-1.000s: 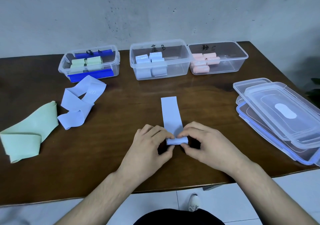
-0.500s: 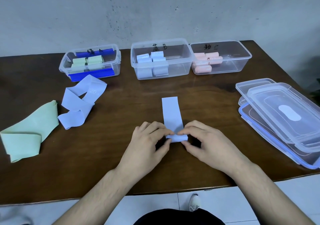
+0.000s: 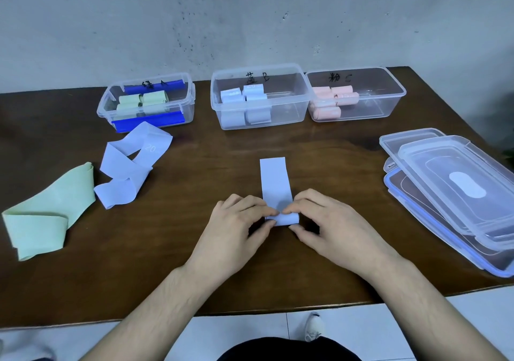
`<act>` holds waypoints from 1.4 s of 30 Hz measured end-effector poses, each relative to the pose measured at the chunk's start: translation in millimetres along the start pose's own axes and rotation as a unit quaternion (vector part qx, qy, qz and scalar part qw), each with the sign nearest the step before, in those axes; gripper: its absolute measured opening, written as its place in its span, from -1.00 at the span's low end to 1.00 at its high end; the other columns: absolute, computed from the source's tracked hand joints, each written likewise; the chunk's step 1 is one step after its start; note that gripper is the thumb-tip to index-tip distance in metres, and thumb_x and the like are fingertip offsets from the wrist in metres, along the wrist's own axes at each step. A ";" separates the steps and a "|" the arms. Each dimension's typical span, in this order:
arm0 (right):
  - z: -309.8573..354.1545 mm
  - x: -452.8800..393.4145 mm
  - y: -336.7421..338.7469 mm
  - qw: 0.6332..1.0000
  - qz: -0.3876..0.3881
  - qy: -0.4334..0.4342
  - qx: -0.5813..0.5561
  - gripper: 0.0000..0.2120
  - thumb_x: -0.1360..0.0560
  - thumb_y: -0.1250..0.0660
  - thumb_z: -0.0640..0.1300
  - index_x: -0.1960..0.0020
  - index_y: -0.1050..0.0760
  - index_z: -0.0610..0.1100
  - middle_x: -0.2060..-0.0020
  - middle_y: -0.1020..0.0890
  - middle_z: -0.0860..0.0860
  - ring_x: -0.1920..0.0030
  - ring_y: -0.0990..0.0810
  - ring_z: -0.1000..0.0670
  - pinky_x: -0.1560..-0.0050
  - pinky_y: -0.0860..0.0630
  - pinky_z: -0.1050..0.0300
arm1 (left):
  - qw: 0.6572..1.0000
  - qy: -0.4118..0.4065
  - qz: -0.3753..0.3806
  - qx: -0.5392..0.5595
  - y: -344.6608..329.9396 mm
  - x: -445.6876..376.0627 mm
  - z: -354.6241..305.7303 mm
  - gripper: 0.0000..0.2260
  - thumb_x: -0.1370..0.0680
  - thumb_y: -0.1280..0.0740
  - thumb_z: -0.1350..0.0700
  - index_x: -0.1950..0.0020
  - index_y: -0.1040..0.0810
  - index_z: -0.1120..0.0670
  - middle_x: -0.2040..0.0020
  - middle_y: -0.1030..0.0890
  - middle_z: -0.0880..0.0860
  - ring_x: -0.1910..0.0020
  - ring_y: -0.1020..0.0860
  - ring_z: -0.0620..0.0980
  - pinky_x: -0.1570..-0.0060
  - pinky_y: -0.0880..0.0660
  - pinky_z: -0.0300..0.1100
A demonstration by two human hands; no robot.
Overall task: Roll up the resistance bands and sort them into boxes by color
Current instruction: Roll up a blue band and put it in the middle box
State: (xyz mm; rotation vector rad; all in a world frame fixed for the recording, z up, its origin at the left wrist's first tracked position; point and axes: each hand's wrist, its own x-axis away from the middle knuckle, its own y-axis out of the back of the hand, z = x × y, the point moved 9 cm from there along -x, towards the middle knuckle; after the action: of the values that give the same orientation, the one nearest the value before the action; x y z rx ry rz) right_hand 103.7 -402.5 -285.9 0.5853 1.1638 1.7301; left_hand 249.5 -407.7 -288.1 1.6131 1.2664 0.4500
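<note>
Rolling is further along than a second ago: the flat tail of the light blue band (image 3: 274,178) on the desk (image 3: 194,235) has been shortened. Its rolled end is pinched by the left hand (image 3: 236,227) and right hand (image 3: 331,228), each grip closed on it. The middle box (image 3: 283,115) is judged its destination.

The scene is evenly and softly lit; faint shadows are cast beneath the hands on the table (image 3: 194,166), whose edges are bowed by wide-angle distortion.
</note>
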 end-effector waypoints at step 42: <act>-12.7 -30.0 5.4 1.000 0.005 -0.008 -0.008 -0.77 -0.62 -0.28 -0.05 -0.26 -0.52 0.08 -0.16 -0.47 0.27 -0.02 -0.49 0.20 0.01 -0.41 0.38 | 0.999 -0.009 -0.011 -0.050 2.0 -17.1 4.8 -0.75 -0.57 -0.35 0.02 -0.25 -0.57 -0.09 -0.18 -0.52 -0.17 -0.03 -0.46 -0.16 0.02 -0.30 -0.24</act>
State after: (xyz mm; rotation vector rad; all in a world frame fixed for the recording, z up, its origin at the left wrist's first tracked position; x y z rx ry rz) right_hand 104.8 -435.4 -283.4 0.5952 1.1374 1.7379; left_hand 247.7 -424.9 -283.7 1.5142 1.2291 0.4770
